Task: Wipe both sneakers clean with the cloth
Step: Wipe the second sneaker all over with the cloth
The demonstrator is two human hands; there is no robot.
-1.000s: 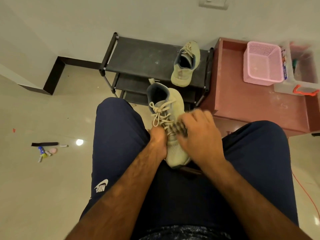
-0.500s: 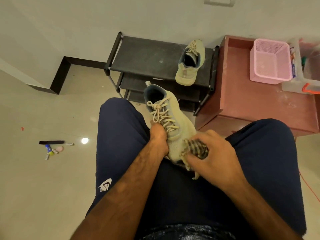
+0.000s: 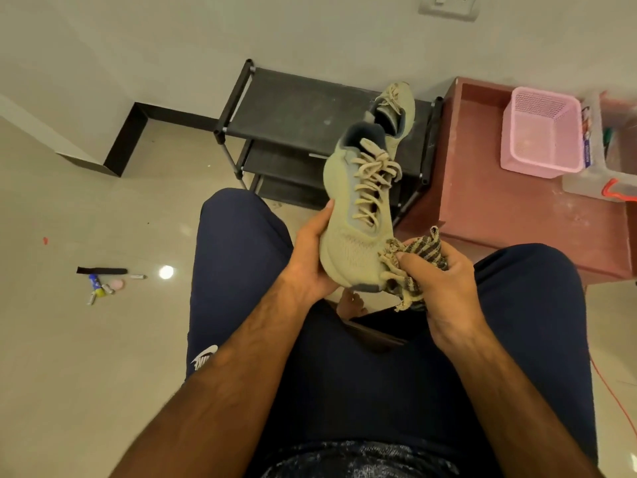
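Observation:
A pale green sneaker (image 3: 355,232) with cream laces is held up between my knees, toe toward me. My left hand (image 3: 308,260) grips its left side and sole near the toe. My right hand (image 3: 437,281) is closed around a bunched striped cloth (image 3: 418,251), pressed against the right side of the toe. The second matching sneaker (image 3: 396,108) rests on the top shelf of the black shoe rack (image 3: 293,108), partly hidden behind the heel of the held one.
A reddish low cabinet (image 3: 489,208) stands right of the rack, carrying a pink basket (image 3: 543,132) and a clear box (image 3: 617,167). Small items (image 3: 103,281) lie on the tiled floor at left. An orange cord (image 3: 610,391) runs along the floor at right.
The sneaker has been lifted and swung to the right, its heel now over the rack. My right hand with the cloth moved from the laces down to the toe's right side.

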